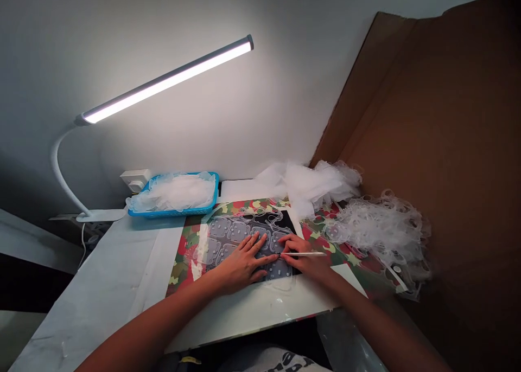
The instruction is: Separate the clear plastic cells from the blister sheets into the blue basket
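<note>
A translucent sheet of cut shapes (220, 228) lies over a black panel on the camouflage-patterned mat (177, 274). My left hand (243, 263) rests flat on this sheet, its fingers spread and holding nothing. Just to its right, my right hand (299, 254) is closed on a thin white pen-like tool (311, 254). The tool's dark tip is at the sheet, close to my left index fingertip. Loose thin strands (266, 217) lie along the sheet's far edge.
A blue basket (175, 213) of white translucent pieces stands behind, at the left. White sheets (313, 182) and a tangled heap of clear trimmings (378, 220) lie at the right, beside a cardboard wall (427, 133). A lamp (171, 82) hangs above.
</note>
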The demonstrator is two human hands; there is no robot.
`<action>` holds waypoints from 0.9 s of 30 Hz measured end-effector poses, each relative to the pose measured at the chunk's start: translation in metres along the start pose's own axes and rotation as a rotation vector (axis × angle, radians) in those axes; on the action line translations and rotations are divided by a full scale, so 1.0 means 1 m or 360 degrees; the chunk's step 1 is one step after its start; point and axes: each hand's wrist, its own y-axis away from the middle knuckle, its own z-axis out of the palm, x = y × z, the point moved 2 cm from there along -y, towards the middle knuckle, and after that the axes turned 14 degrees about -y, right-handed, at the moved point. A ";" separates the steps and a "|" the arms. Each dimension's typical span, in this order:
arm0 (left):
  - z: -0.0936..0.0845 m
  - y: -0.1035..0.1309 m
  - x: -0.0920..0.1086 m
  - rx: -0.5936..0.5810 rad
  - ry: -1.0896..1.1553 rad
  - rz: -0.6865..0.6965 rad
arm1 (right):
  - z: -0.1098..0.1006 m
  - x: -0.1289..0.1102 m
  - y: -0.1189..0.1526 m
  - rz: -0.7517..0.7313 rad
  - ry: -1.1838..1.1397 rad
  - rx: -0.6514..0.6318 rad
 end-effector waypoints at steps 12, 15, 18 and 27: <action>0.005 0.000 -0.001 0.0043 -0.0013 0.0030 | 0.018 0.014 0.004 -0.0438 0.0402 0.0028; 0.004 -0.001 0.001 0.0037 0.0015 0.0003 | -0.002 0.028 -0.003 -0.0246 0.0335 0.0511; -0.001 -0.001 0.002 0.0019 0.0040 -0.0022 | -0.055 0.049 -0.002 0.0164 0.0245 0.1302; -0.003 -0.034 0.022 0.0032 -0.0154 -0.0104 | -0.116 0.029 -0.001 0.0143 0.0406 0.1696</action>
